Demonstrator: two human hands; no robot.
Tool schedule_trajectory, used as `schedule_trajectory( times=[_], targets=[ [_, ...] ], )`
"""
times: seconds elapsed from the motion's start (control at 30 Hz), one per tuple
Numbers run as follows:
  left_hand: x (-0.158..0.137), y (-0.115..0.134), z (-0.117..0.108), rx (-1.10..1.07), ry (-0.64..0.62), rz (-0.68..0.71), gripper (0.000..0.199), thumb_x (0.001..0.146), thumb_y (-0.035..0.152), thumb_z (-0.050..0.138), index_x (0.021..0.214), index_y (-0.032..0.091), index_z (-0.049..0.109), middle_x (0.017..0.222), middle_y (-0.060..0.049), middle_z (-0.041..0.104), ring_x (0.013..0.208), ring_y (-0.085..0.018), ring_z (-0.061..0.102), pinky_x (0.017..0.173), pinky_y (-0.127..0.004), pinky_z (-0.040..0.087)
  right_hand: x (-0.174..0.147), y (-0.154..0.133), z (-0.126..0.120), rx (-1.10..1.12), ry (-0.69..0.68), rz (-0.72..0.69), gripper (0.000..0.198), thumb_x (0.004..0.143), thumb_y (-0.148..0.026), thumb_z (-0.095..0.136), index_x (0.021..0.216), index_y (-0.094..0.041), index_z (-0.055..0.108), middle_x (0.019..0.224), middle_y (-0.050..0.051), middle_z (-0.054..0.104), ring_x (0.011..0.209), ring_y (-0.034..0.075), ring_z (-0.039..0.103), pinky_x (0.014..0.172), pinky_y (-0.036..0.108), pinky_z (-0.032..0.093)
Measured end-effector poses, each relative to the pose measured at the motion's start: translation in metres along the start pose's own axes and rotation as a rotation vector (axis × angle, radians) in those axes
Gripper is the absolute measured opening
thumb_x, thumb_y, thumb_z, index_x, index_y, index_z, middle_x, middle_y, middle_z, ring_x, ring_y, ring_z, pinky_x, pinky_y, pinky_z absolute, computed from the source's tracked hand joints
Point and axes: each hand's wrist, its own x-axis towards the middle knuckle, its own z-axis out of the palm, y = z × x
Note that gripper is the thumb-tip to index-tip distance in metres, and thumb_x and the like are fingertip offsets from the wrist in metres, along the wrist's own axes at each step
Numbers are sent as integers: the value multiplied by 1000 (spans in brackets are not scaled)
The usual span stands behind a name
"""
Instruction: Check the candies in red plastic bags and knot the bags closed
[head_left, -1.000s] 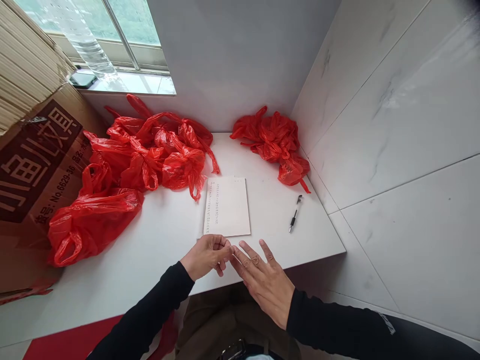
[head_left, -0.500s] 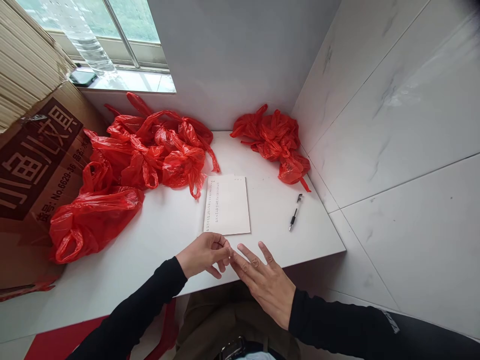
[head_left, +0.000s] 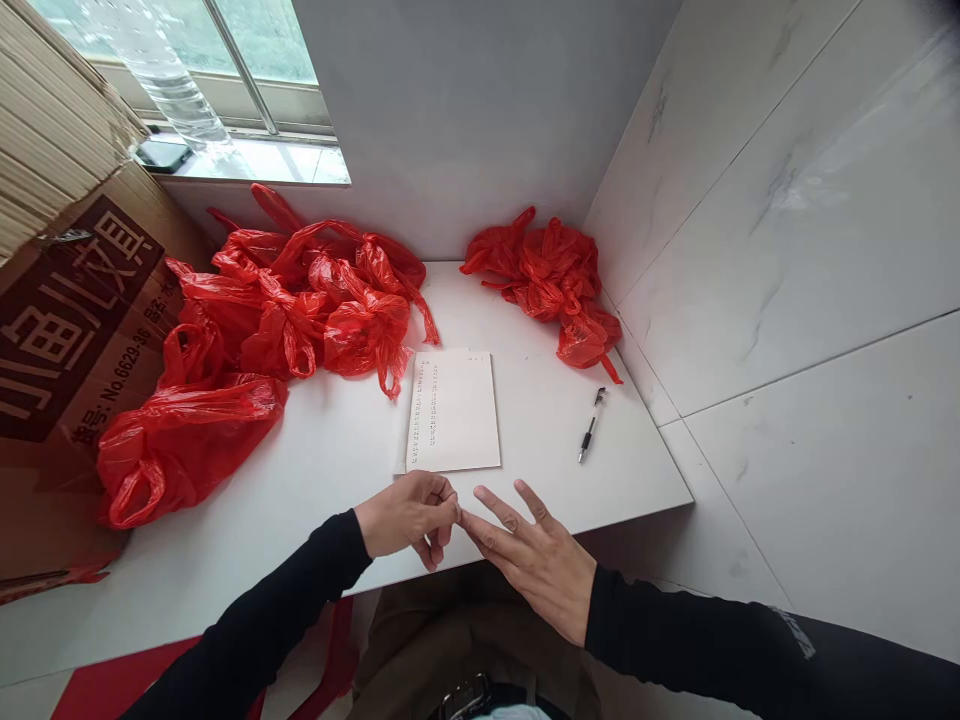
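Near notebook (head_left: pixel 465 415), left hand (head_left: pixel 409 515) is pinching fingertip of spread-fingered right hand (head_left: pixel 538 563). Pen (head_left: pixel 589 432) is lying right of notebook, perhaps rolling if bumped.

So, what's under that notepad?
The notepad lies on the white table; a pale strip peeks out at its lower left. Anything else beneath would be covered.

On the desk (head_left: pixel 337 440) I see a pad (head_left: pixel 466 415), a pen (head_left: pixel 590 430) right of it near the right edge. Bags (head_left: pixel 551 272) lie in the far right corner; more bags (head_left: pixel 289 325), left of the pad, adjoin a box (head_left: pixel 71 320).
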Motion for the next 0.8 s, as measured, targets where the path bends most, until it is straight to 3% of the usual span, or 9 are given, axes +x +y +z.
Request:
schedule_trajectory(
  times=[0.1, 0.2, 0.27, 0.37, 0.57, 0.8],
  targets=[
    [-11, 6, 4, -228, -47, 127, 32, 87, 48, 62, 81, 18, 51, 70, -1, 63, 60, -16, 65, 61, -35, 61, 12, 11, -13, 188, 157, 222, 43, 95, -16, 53, 139, -15, 53, 142, 14, 55, 139, 31, 43, 122, 64, 16],
    [-17, 10, 12, -361, -52, 220, 32, 90, 49, 61, 87, 18, 54, 79, -3, 65, 66, -14, 63, 61, -32, 61, 29, 17, -28, 556, 263, 475, 20, 100, -24, 52, 115, -21, 65, 107, 4, 70, 105, 21, 64, 121, 58, 23],
    [-17, 11, 16, -399, -39, 257, 28, 90, 44, 63, 87, 17, 57, 79, -4, 64, 66, -14, 63, 60, -31, 61, 39, 17, -35, 764, 304, 544, 13, 99, -25, 54, 101, -22, 67, 95, 0, 71, 94, 18, 66, 119, 54, 28],
    [-16, 11, 20, -409, -1, 302, 24, 91, 40, 65, 88, 16, 61, 78, -3, 65, 66, -14, 62, 60, -33, 63, 48, 16, -40, 894, 361, 600, 11, 96, -23, 58, 91, -23, 68, 89, -2, 72, 88, 17, 66, 116, 51, 31],
    [-15, 12, 23, -293, 79, 324, 28, 92, 42, 63, 91, 14, 65, 79, -4, 65, 67, -14, 61, 63, -36, 64, 49, 18, -39, 908, 401, 640, 11, 91, -20, 61, 84, -23, 68, 82, -2, 72, 80, 18, 64, 108, 47, 36],
    [-17, 15, 25, 29, 165, 349, 33, 93, 48, 58, 89, 15, 63, 72, -2, 63, 67, -16, 60, 64, -34, 59, 47, 20, -31, 806, 370, 641, 11, 80, -14, 66, 72, -23, 66, 72, -6, 70, 71, 14, 62, 112, 46, 29]
  ],
)
